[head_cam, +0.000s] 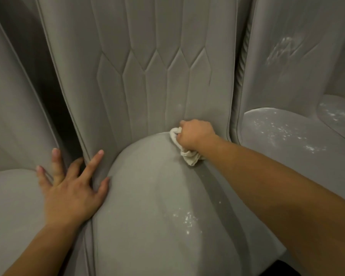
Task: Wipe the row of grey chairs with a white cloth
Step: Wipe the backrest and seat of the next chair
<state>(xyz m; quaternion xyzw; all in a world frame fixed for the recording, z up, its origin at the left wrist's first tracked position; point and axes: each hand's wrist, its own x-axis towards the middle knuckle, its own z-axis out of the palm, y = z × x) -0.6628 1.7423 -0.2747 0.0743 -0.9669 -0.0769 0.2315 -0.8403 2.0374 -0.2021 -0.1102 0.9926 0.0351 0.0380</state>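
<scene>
A grey upholstered chair (147, 86) with a stitched backrest fills the middle of the view, its rounded seat (147, 196) below. My right hand (195, 134) grips a bunched white cloth (187, 154) and presses it into the crease where seat meets backrest, at the right. My left hand (72, 184) lies flat with fingers spread on the left side edge of this chair, bridging onto the neighbouring seat. White dusty specks (185, 218) mark the seat's front right.
Another grey chair (287, 80) stands to the right, with white specks on its seat (287, 132) and a smear on its backrest (283, 48). A third grey chair (10, 206) is at the left. Dark gaps separate the chairs.
</scene>
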